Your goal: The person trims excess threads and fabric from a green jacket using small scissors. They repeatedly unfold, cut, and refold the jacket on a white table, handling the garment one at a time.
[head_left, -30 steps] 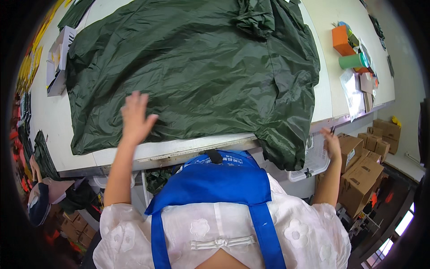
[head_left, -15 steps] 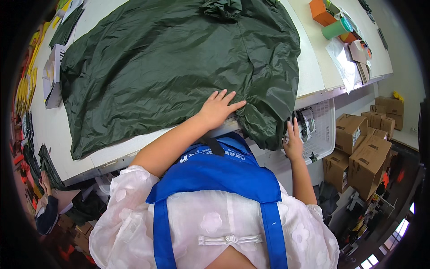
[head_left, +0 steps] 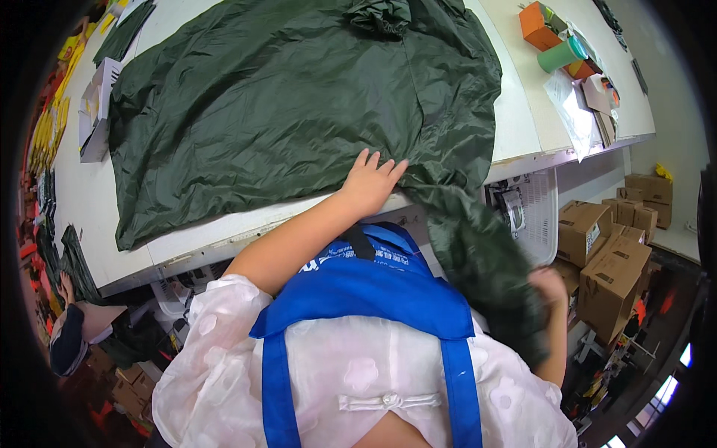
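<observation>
A large dark green garment point(head_left: 276, 112) of thin, shiny, creased fabric lies spread over the white table point(head_left: 515, 112). A bunched part of it point(head_left: 379, 16) sits near the far edge. My left hand point(head_left: 370, 183) rests flat on its near edge, fingers spread. From there a loose length of the garment point(head_left: 478, 246) hangs over the table's front edge and stretches toward my right side. At its outer edge is my right hand point(head_left: 550, 285), blurred by motion, its fingers seemingly closed on the fabric. The fingertips are not clear.
Under the table at right stands a white plastic basket point(head_left: 544, 216) with packaged items. Cardboard boxes point(head_left: 616, 272) are stacked beyond it. An orange box point(head_left: 539, 28), a green cylinder point(head_left: 560, 54) and papers point(head_left: 571, 112) lie far right. Another person's hand point(head_left: 67, 287) shows at left.
My right hand has moved right and toward me from beside the basket, and the garment's hanging part has swung out with it. My left hand stays pressed on the fabric.
</observation>
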### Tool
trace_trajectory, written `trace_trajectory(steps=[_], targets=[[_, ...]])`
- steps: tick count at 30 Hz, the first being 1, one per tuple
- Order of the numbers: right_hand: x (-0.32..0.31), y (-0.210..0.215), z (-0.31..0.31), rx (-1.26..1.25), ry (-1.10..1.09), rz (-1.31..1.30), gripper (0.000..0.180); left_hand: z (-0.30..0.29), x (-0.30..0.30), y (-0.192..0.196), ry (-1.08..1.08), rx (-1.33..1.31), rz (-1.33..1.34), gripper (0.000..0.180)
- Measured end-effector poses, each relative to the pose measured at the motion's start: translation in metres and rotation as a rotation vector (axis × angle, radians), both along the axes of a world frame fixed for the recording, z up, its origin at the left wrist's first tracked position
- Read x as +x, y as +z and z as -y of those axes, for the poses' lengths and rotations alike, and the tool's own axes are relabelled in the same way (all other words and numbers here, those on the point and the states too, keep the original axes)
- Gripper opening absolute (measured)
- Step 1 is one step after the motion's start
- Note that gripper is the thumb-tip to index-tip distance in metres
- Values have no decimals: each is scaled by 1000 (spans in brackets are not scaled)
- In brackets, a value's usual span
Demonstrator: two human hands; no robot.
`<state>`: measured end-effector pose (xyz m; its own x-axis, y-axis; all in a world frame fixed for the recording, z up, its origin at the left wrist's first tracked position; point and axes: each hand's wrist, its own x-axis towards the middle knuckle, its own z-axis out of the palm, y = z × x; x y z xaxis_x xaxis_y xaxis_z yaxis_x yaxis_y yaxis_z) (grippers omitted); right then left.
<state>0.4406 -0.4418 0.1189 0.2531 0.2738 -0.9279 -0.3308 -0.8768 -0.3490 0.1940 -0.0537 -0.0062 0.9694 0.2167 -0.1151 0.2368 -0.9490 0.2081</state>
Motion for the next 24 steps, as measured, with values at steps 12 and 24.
trace_trajectory(steps=[12,24], targets=[[-231,64,-397,1380,724,16,37,35,-15,-30,283,-1199,308,45],[85,-117,-294,332,686,1156,21,27,-58,-38,1131,-1998,381,25]])
